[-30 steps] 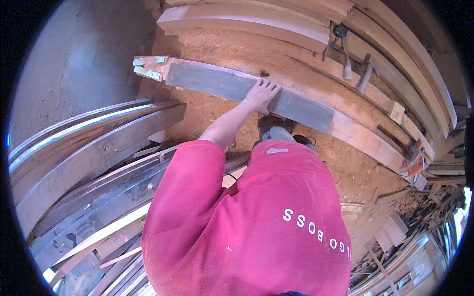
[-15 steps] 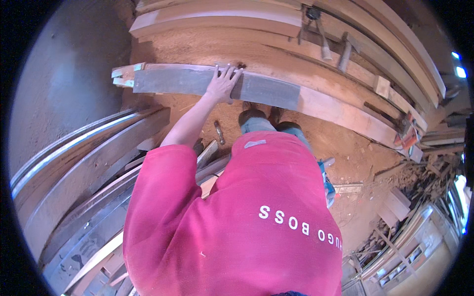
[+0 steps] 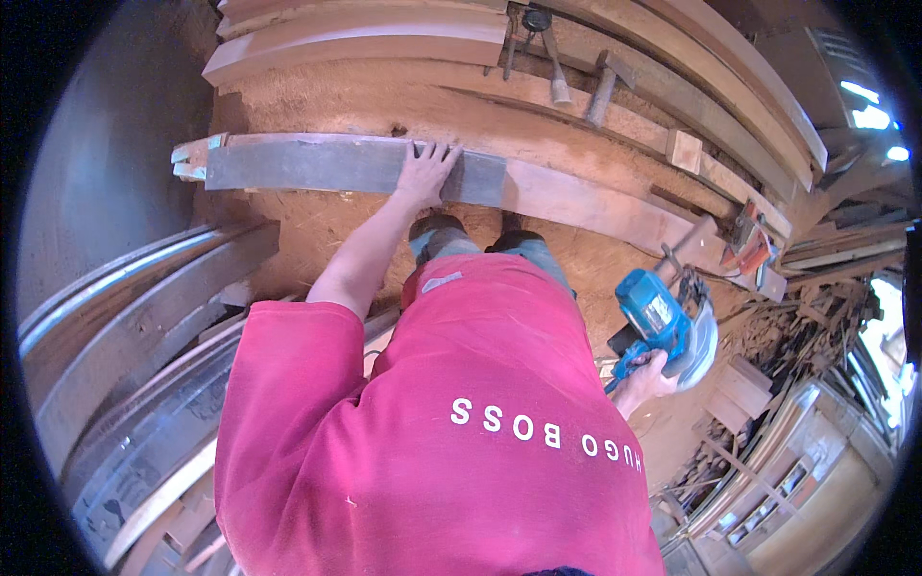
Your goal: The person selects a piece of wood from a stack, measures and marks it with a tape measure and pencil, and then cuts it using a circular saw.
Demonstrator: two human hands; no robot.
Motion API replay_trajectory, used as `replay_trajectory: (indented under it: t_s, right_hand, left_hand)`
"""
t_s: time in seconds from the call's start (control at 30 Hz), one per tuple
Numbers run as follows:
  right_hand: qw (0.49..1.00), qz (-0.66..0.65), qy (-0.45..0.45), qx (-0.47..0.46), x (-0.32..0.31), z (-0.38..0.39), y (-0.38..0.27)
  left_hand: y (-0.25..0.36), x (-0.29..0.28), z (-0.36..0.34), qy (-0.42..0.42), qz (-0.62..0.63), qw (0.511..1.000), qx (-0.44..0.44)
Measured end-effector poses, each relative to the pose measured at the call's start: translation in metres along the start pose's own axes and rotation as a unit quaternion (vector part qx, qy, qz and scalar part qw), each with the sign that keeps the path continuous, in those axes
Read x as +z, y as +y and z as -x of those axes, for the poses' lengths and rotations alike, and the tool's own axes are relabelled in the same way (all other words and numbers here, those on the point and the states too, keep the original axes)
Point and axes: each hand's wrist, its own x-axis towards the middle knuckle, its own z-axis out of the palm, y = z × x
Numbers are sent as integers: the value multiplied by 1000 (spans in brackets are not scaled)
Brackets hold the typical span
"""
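Note:
A long, gently curved wooden board [image 3: 576,192] lies crosswise ahead of me, dark grey on its left part and pale brown on its right. My left hand [image 3: 427,175] rests flat on the grey part, fingers spread over the far edge. Off to my right, my right hand [image 3: 653,376] is closed around the rear handle of a blue circular saw [image 3: 653,305]. The saw's round, pale guard side faces right, and it is held up near the board's right end, apart from my left hand. Part of my right grip is hidden behind the handle.
Beyond the board lie a hammer [image 3: 603,91], a brush-like tool [image 3: 557,77] and a small wood block [image 3: 684,151]. An orange-and-grey tool [image 3: 749,245] sits at the board's right end. Stacked planks [image 3: 154,331] stand at left; scrap wood [image 3: 768,336] is heaped at right.
The blue saw, mostly hidden beside my body before, has come up into view on the right in my right hand. My left hand stays on the board. The whole view has shifted slightly.

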Motion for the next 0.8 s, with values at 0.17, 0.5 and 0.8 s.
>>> replay_trajectory:
  t_s: [0.17,0.5,0.8]
  right_hand:
    - [974,-1,-219,-53,42,-77,-12]
    - [731,86,-633,-240,153,-159,-22]
    - [523,114,-807,-251,214,-114,-5]
  left_hand:
    - [1,19,8,34,-26,998,-38]
    - [146,21,70,311,316,796,-412]
    - [327,-64,89,340,329,818,-327]
